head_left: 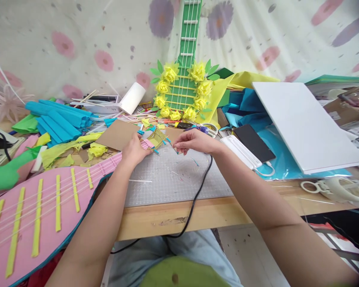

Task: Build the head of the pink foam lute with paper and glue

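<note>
Closest to the lens, some green fabric [179,275] and pale jeans [143,251] are filling the bottom of the view, with both bare forearms reaching away over the edge of the wooden table [215,211]. Biggest thing going on here: a pink guitar [48,199] made of card, with yellow fret strips and pale strings, is lying across the left side. Its body is hanging off the table edge and its neck is running up onto the grey cutting mat [179,179]. A white board [305,123] is sitting tilted on the right over teal paper. A green guitar [185,79] ringed with yellow paper flowers is leaning upright against the flowered cloth at the back. Blue crepe rolls [60,119] are piling up back left. A black phone [254,142] is lying just right of the right hand, and a black cable [197,191] is trailing off the mat and over the table edge. The left hand [134,152] is gripping the top of the pink neck with its fingers closed, right at the yellowish headstock [156,138], which is sitting at the mat's far edge. The right hand [194,141] is hovering just beside it, fingertips pinching together; whatever they're holding is too tiny for me to tell.
</note>
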{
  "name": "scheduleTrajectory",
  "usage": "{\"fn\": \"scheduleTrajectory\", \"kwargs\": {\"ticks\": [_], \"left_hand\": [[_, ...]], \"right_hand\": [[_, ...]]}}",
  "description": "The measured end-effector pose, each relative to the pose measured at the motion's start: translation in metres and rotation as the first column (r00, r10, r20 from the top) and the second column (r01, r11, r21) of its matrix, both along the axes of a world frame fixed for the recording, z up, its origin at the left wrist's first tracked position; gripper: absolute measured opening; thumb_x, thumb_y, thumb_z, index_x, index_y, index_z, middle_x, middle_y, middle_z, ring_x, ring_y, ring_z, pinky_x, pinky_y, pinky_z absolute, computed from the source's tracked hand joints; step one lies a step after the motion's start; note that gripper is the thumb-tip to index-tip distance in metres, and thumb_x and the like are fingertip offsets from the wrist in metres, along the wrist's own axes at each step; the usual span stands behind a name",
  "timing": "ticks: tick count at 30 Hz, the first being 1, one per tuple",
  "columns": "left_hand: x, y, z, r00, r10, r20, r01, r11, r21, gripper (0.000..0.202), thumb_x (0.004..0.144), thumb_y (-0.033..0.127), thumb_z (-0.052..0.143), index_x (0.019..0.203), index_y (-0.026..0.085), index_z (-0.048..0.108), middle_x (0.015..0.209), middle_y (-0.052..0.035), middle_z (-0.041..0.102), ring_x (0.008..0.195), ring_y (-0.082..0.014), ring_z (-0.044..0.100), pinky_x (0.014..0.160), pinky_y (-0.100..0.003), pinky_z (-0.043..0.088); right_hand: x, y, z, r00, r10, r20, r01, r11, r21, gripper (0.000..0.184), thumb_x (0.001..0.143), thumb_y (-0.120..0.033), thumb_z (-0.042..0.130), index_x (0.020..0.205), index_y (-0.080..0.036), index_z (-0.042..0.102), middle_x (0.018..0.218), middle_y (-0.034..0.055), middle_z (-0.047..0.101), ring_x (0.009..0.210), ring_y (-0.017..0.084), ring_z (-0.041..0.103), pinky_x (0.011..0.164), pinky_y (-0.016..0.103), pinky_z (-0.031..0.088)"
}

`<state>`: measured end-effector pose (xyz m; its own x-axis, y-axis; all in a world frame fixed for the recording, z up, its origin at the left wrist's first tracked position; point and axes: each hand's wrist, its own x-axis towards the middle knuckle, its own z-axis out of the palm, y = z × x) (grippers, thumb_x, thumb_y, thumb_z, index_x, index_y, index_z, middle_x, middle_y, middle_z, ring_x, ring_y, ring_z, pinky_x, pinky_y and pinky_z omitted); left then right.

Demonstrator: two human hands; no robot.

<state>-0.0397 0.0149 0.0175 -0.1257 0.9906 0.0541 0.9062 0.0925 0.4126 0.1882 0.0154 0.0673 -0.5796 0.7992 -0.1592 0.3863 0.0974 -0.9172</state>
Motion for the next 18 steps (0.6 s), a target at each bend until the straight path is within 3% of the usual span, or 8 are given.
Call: {"fn": "scheduleTrajectory", "kwargs": {"ticks": [6,10,15,18], "left_hand": [[-0.001,0.000,-0.003,1.000,-0.006,-0.019,0.006,1.000,0.008,0.063,0.061,0.041,0.070,0.112,0.020,0.040,0.113,-0.0092,0.057,0.101,-0.0264,0.058,0.078,-0.034,0.045],[0.000,-0.001,-0.002,1.000,-0.009,-0.023,0.009,1.000,0.015,0.060,0.062,0.039,0.069,0.111,0.020,0.040,0.114,-0.0087,0.057,0.102,-0.0263,0.058,0.079,-0.033,0.044],[0.000,0.000,-0.003,1.000,-0.017,-0.023,0.018,1.000,0.024,0.060,0.062,0.038,0.069,0.110,0.019,0.039,0.112,-0.0093,0.057,0.101,-0.0268,0.058,0.078,-0.034,0.045],[-0.001,0.000,-0.005,0.999,-0.030,-0.020,0.031,0.999,0.038,0.061,0.061,0.038,0.070,0.110,0.019,0.039,0.111,-0.0095,0.058,0.101,-0.0267,0.058,0.079,-0.034,0.045]], "right_hand": [[-0.013,0.002,-0.044,0.990,-0.130,0.056,0.121,0.983,0.139,0.018,0.081,-0.030,0.052,0.082,-0.015,0.062,0.067,0.0013,0.061,0.057,0.009,0.054,0.053,0.021,0.044],[-0.018,-0.002,-0.070,0.966,-0.163,0.202,0.077,0.922,0.379,0.016,0.081,-0.030,0.055,0.080,-0.018,0.065,0.079,0.0025,0.063,0.073,0.012,0.057,0.067,0.024,0.043],[-0.028,-0.012,-0.075,0.904,-0.261,0.338,0.061,0.863,0.502,0.015,0.084,-0.027,0.051,0.084,-0.021,0.065,0.089,0.0032,0.065,0.084,0.014,0.058,0.072,0.025,0.041],[-0.035,-0.017,-0.073,0.889,-0.211,0.407,-0.064,0.822,0.566,0.012,0.083,-0.028,0.055,0.089,-0.023,0.064,0.096,0.0042,0.063,0.094,0.017,0.056,0.077,0.027,0.040]]}}
